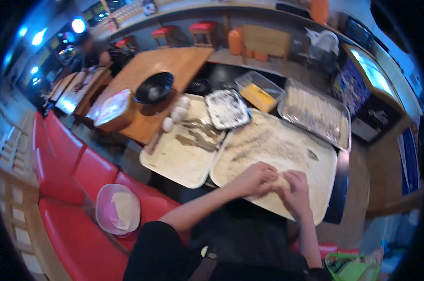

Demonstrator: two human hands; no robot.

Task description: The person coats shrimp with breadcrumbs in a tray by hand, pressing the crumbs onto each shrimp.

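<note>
Stools (203,27) stand beyond the crumb tray (325,187); over it, left hand (256,180) and right hand (297,189) pinch a pale lump (281,182), mostly hidden.

Our bare left hand (261,180) and right hand (296,188) pinch a small pale lump (281,182); a cream rectangular tray (329,187) lies beneath.

Near the wooden desk (188,61) is a red couch (76,229); beyond the desk stand red-topped stools (205,27).
</note>
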